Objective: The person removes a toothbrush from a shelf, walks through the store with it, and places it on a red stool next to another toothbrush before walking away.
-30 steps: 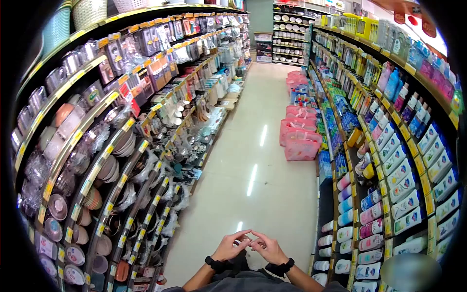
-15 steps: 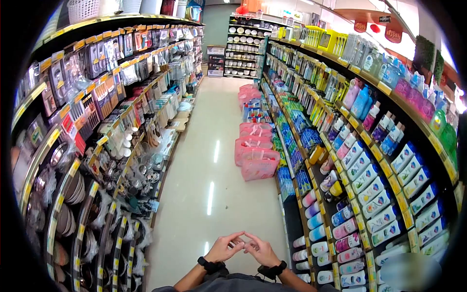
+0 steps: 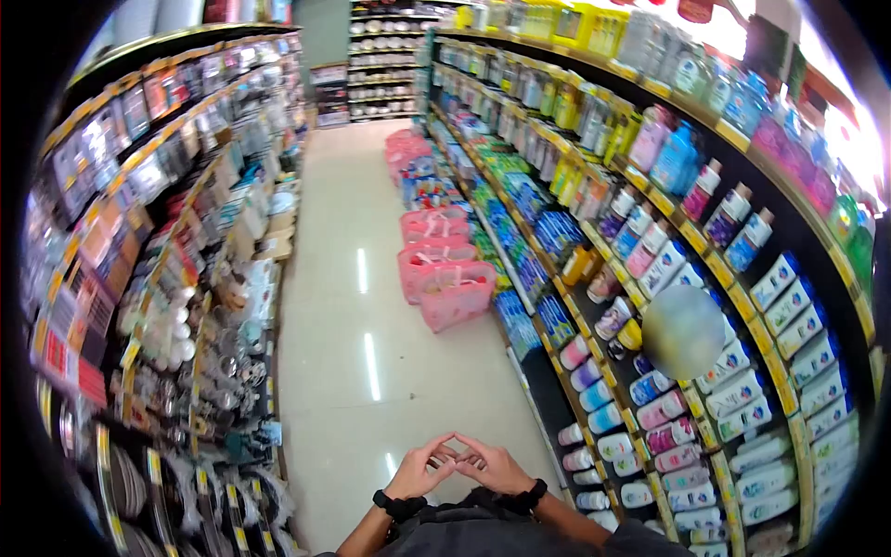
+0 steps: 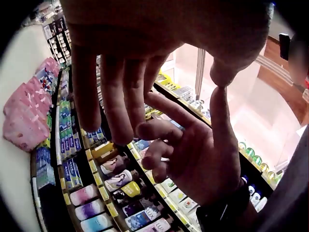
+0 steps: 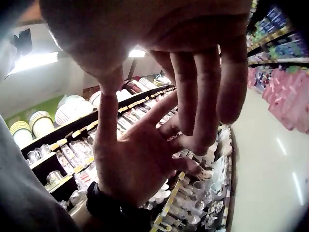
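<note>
In front of the body, low in the head view, my left hand [image 3: 419, 471] and right hand [image 3: 497, 467] meet at the fingertips, holding no object. Dark bands circle both wrists. The left wrist view has the left hand [image 4: 145, 29] large at the top, its fingers hanging loosely downward; the right hand [image 4: 193, 164] faces it with thumb tips together. From the right wrist, the right hand [image 5: 159, 29] fills the top with fingers extended, and the left hand [image 5: 140, 164] shows below it, thumb raised to the other thumb.
A pale tiled floor [image 3: 325, 278] runs between two shelf rows. Pink bags [image 3: 457, 295] stand along the right shelf's foot. Toiletry bottles [image 3: 677, 433] fill the right shelves; packaged kitchenware [image 3: 93, 251] hangs at left. Stacked dishes [image 3: 385, 60] stand at the far end.
The head view has turned right, so the aisle and pink bags sit further left and the right shelves take up more of it. Both hands stay together at the fingertips.
</note>
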The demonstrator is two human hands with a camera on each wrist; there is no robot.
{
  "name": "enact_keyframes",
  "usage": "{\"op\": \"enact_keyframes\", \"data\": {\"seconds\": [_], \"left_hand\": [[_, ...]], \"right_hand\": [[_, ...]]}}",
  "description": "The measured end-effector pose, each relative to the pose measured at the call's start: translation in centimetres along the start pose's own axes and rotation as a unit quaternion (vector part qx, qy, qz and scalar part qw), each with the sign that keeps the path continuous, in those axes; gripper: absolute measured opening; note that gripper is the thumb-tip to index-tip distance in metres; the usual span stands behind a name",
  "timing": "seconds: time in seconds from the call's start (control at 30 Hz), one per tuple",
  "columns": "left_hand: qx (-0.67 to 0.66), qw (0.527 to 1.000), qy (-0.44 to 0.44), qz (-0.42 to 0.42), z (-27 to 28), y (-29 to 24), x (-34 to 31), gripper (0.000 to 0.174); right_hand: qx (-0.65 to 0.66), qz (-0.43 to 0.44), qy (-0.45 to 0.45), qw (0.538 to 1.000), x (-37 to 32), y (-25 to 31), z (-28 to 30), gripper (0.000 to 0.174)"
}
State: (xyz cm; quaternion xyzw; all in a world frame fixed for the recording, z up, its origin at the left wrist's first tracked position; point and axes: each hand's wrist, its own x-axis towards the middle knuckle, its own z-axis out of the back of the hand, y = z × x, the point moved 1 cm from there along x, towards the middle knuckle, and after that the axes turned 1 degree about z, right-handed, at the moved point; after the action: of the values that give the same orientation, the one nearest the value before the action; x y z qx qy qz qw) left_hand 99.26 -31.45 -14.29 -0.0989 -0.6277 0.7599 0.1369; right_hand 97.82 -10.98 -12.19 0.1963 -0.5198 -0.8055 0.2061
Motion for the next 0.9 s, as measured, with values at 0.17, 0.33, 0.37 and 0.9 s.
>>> {"op": "enact_keyframes", "data": {"seconds": [0.17, 0.33, 0.37, 0.9], "left_hand": [[-0.032, 0.997, 0.070, -0.018, 0.2, 0.5, 6.0, 0.065], [-0.023, 0.994, 0.103, -0.028, 0.5, 0.8, 12.3, 0.070], [-0.016, 0.994, 0.102, -0.035, 0.7, 0.8, 13.6, 0.070], [0.007, 1.000, 0.026, -0.003, 1.5, -1.1, 32.7, 0.077]], "right_hand": [[0.016, -0.033, -0.052, 0.998, 2.0, -0.4, 3.1, 0.071], [0.051, -0.020, -0.081, 0.995, 5.3, -2.3, 6.5, 0.075], [0.054, -0.013, -0.081, 0.995, 6.2, -2.6, 7.5, 0.076], [0.073, 0.084, -0.027, 0.993, 21.5, -7.4, 23.6, 0.080]]}}
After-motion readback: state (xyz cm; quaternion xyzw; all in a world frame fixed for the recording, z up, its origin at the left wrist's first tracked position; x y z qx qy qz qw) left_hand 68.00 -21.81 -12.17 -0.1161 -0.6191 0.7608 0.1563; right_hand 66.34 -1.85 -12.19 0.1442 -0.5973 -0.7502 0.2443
